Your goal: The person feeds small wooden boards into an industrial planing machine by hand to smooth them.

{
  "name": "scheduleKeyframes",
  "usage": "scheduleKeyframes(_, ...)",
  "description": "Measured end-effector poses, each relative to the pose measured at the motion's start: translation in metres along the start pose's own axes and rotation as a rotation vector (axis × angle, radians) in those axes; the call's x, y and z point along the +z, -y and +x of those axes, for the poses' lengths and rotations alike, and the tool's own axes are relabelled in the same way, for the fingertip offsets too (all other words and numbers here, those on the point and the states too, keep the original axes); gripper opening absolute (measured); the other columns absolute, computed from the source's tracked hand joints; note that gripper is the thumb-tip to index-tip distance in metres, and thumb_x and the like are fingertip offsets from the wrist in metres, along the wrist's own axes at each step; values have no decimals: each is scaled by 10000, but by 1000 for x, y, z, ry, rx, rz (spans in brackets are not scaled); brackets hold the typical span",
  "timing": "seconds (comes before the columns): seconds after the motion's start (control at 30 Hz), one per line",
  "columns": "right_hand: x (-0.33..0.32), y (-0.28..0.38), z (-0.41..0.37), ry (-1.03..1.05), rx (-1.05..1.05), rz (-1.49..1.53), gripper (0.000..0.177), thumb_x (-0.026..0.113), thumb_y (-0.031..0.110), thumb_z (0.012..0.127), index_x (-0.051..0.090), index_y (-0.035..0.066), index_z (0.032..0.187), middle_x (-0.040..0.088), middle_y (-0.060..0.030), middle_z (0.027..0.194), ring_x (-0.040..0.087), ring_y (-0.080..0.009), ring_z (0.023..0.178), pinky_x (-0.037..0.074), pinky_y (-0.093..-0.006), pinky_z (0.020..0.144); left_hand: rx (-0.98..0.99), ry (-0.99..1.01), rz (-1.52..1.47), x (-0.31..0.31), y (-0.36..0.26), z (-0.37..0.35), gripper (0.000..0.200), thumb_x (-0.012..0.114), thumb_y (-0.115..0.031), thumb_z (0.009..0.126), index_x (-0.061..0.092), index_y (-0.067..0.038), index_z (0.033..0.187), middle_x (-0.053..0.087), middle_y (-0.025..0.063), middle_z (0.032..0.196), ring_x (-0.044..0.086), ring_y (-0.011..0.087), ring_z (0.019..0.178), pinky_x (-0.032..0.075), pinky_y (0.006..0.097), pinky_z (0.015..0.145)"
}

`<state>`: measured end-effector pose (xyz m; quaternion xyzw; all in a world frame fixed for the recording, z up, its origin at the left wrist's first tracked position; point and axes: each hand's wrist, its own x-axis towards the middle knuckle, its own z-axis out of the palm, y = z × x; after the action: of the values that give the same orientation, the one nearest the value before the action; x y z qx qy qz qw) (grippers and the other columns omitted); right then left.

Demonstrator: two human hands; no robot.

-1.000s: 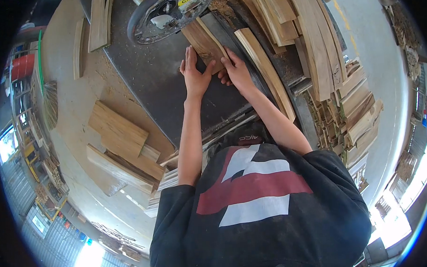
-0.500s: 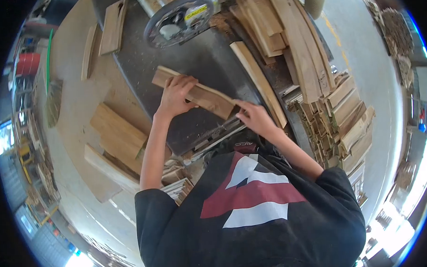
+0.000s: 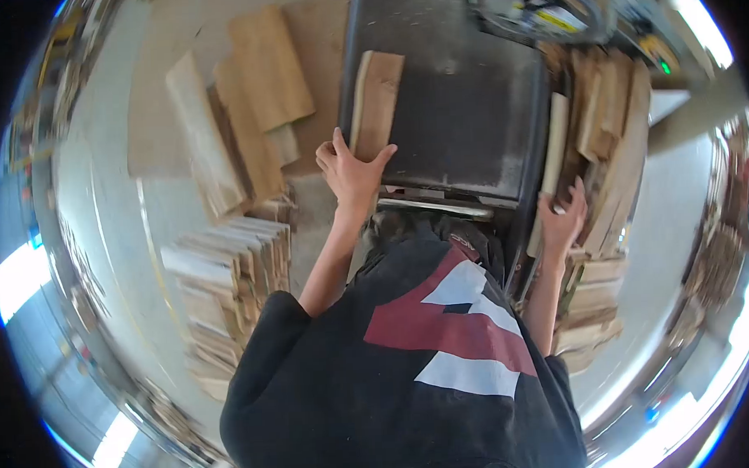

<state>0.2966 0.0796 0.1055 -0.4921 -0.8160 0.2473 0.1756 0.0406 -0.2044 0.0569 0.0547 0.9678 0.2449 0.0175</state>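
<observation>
A thick pipe (image 3: 696,111) slants at upper right; a bright opening (image 3: 23,279) glares far left.

You get harsh white glare from the bright openings (image 3: 23,281) on both sides, a dull sheen toward the near right corner of the dark table (image 3: 461,107), curved fisheye edges, and a blurred wheel (image 3: 540,12).

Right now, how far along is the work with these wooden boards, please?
Possibly done: the pieces stacked in rows at lower left. In hand: the left hand is at the near end of a short board on the dark table; the right hand is open. Possibly left: boards piled on the right. Totals cannot be told.
</observation>
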Motion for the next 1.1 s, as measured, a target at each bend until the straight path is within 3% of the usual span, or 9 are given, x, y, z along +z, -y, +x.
scheduleKeyframes(0.13,-12,-75,17,2,-11,99,745,798,105,892,464,80,1557,592,-198,1383,693,-246,986,589,-348,849,-239,192,-198,-13,42,-32,1074,886,-578,751,444,33,1515,491,337,1358,534,540,1274,501,539,1040)
scheduleKeyframes(0.2,-15,-84,19,-88,84,396,729,782,99,917,445,53,1562,576,-236,1380,689,-253,988,594,-347,866,-246,238,-221,-22,52,-31,1038,872,-561,780,438,13,1527,490,343,1352,575,537,1216,523,528,1009)
scheduleKeyframes(0.4,27,-17,-18,88,-95,-201,699,715,49,966,393,43,1587,565,-288,1411,649,-344,1201,599,-377,905,-224,324,-209,-40,29,-34,948,849,-488,843,425,-15,1548,534,324,1286,652,507,1101,561,498,943)
scheduleKeyframes(0.57,36,-7,-32,-105,-57,-140,740,708,12,959,358,62,1608,528,-338,1469,666,-377,1177,566,-435,967,-125,407,-434,-18,31,-54,888,876,-352,830,457,28,1514,638,270,1169,679,440,1055,563,469,908)
scheduleKeyframes(0.63,31,5,-35,-107,123,16,803,730,-9,933,327,70,1623,609,-292,1388,685,-336,1125,534,-424,998,132,248,-458,-9,26,-55,796,881,-252,802,532,58,1446,681,243,1141,691,391,1031,564,442,880)
scheduleKeyframes(0.67,30,-19,-29,-119,106,145,860,780,-2,888,329,65,1617,687,-204,1271,678,-256,1074,544,-364,939,106,282,-538,-8,22,-52,693,867,-215,788,606,69,1364,695,231,1174,697,376,1032,567,425,873)
scheduleKeyframes(0.83,5,1,-14,-113,120,375,884,822,44,815,362,6,1569,722,-120,1158,656,-166,973,548,-305,840,178,360,-520,-12,9,-37,588,853,-179,815,636,101,1284,667,163,978,672,257,822,553,366,722)
scheduleKeyframes(1.03,44,61,-24,-170,-34,254,756,818,80,780,494,24,1462,687,-162,1247,713,-222,963,577,-342,841,383,395,-472,-3,-3,-37,551,866,-142,818,636,115,1247,630,118,927,651,217,764,539,340,648)
scheduleKeyframes(1.1,72,86,-26,-33,90,416,785,837,72,796,466,42,1487,724,-129,1125,705,-209,938,574,-342,826,387,340,-459,-2,-18,-45,571,866,-155,849,622,99,1298,647,111,985,688,209,855,558,325,666)
